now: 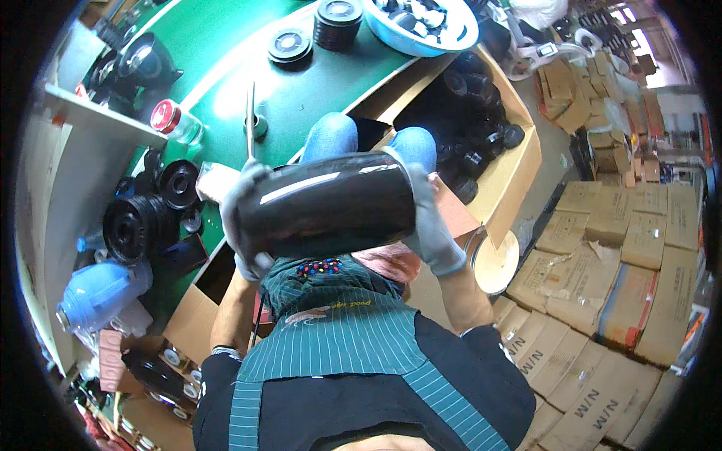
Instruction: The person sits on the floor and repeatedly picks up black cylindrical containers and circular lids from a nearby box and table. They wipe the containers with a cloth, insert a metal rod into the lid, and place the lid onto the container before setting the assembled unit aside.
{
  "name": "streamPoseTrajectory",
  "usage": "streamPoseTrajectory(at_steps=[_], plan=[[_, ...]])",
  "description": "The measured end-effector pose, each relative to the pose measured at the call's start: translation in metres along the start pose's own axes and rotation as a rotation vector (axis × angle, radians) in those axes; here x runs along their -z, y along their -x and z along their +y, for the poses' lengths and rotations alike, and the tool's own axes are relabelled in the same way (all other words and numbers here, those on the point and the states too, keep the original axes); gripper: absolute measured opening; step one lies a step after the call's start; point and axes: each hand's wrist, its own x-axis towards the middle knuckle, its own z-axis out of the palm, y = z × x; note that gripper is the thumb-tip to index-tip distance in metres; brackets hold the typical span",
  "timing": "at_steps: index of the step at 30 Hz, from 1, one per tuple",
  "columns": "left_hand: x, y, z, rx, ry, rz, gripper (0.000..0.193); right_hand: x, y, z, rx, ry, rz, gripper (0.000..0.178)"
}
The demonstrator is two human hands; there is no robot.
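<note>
A large, glossy black cylinder [335, 207] lies sideways above my lap, held between both hands. My left hand [241, 214], in a grey glove, is closed round its left end. At its right end my right hand [435, 229], gloved the same way, grips with the palm against the end and fingers along the edge. What the cylinder belongs to cannot be made out. Just beyond my left hand, a thin metal rod [250, 120] stands up from the green table [331, 90].
Right of my knees is an open carton [519, 173] of black parts. Stacked black discs [336, 26] and a blue basin [421, 46] stand on the table's far side. A red-lidded jar [177, 122] and black round parts [128, 229] are at left; cardboard boxes [579, 278] fill the right.
</note>
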Motion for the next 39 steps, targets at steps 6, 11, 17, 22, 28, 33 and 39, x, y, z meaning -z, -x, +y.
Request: streamPoseTrajectory(at_steps=[6, 11, 17, 22, 28, 33, 39], plan=[[-0.01, -0.005, 0.009, -0.095, 0.064, 0.062, 0.077, -0.004, -0.007, 0.004, 0.743, 0.769, 0.048, 0.049], [-0.017, 0.015, 0.005, 0.405, 0.011, -0.016, 0.057, -0.035, -0.016, -0.051, 0.862, 0.87, 0.042, 0.061], [-0.036, 0.028, -0.028, 1.291, 1.1, -0.523, 0.048, -0.067, -0.035, -0.102, 1.186, 0.992, -1.054, 0.05], [-0.039, 0.054, -0.012, 1.325, 1.203, -0.815, 0.051, -0.093, -0.017, -0.104, 1.492, 0.929, -1.346, 0.039], [-0.034, 0.057, -0.005, 1.283, 1.276, -0.786, 0.056, -0.077, -0.005, -0.097, 1.068, 0.818, -1.391, 0.045], [-0.029, 0.067, 0.008, 1.245, 1.238, -0.387, 0.062, -0.054, -0.005, -0.087, 0.824, 0.908, -0.895, 0.091], [-0.023, 0.047, 0.015, 1.271, 1.017, -0.08, 0.063, -0.031, -0.001, -0.069, 0.614, 1.108, -0.678, 0.128]])
